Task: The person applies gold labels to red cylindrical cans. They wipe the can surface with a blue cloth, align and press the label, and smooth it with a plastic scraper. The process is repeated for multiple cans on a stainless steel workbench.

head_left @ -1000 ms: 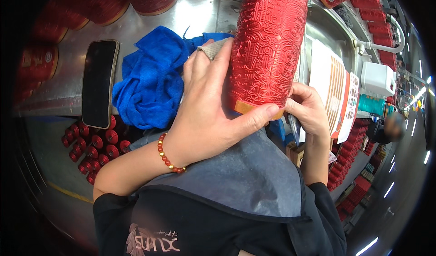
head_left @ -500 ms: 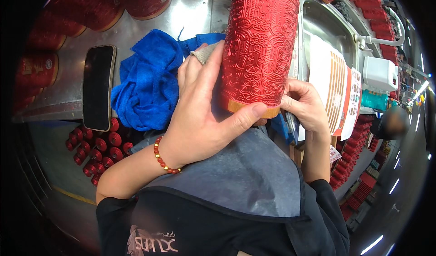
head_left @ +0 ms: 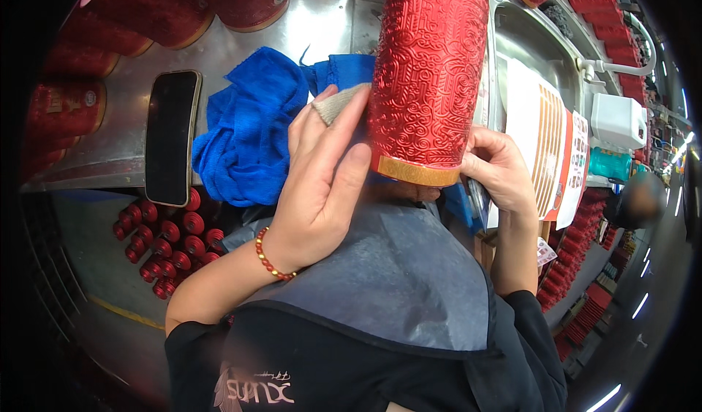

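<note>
A tall red embossed canister stands tilted in front of me, a gold band round its near end. My left hand is at its left side, thumb raised off the band. Between those fingers a beige cloth is tucked, close against the canister wall. With curled fingers and thumb, my right hand grips the lower right edge of the canister; its fingertips are partly hidden behind it. A crumpled blue cloth lies on the metal counter just left of my left hand.
A dark phone lies at the counter's left edge. Larger red canisters stand at the far left. On the right are a sink, printed sheets and a white jug. Several red round pieces sit below the counter.
My left thumb has lifted off the gold band and moved in beside the fingers. The right hand keeps its grip at the canister's edge. The whole view has shifted slightly.
</note>
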`<state>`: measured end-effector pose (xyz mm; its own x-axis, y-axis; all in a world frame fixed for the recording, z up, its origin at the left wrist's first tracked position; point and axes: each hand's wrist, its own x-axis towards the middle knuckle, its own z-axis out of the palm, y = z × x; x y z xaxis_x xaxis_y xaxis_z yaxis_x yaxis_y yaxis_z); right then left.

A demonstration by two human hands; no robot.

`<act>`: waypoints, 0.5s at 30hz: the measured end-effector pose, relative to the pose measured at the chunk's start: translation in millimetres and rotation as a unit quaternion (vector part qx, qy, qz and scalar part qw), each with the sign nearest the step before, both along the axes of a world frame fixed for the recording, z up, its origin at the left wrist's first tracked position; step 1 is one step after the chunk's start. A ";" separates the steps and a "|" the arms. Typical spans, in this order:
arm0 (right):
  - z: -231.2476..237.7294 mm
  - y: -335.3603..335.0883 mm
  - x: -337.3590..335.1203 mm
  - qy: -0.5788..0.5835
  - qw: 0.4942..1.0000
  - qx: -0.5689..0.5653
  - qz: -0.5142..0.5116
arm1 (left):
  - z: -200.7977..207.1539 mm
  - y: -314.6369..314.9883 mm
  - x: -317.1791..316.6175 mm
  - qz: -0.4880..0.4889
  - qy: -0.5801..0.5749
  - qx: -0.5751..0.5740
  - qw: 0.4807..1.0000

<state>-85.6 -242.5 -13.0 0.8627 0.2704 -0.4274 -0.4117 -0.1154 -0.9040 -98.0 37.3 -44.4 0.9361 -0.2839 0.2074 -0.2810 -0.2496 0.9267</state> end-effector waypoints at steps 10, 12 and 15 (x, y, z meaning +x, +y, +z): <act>-2.2 2.5 -2.8 -0.009 1.000 0.002 -0.013 | 14.7 5.8 -11.9 0.008 -0.306 0.085 0.948; -3.4 1.3 -2.6 -0.017 1.000 -0.008 -0.010 | 14.7 4.3 -7.3 -0.037 -0.382 0.101 0.918; -1.3 -3.2 0.2 -0.007 0.999 -0.033 0.010 | 20.4 -10.3 -2.8 -0.034 -0.404 0.119 0.907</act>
